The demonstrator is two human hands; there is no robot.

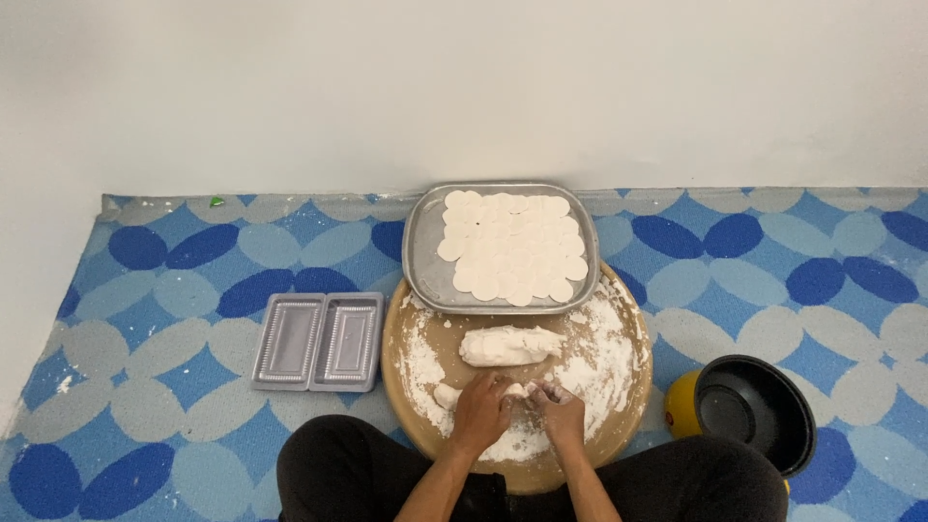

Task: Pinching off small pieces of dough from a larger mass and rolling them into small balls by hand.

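Left hand (480,411), right hand (561,411) on dough piece (517,391)

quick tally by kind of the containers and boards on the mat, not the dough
metal tray holding dough discs: 1
round wooden board: 1
clear plastic tray halves, side by side: 2
yellow pot with black inside: 1
total: 5

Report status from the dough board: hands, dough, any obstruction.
Left hand and right hand both pinching a small dough piece. Dough log lies beyond on the floured board. Nothing in the way.
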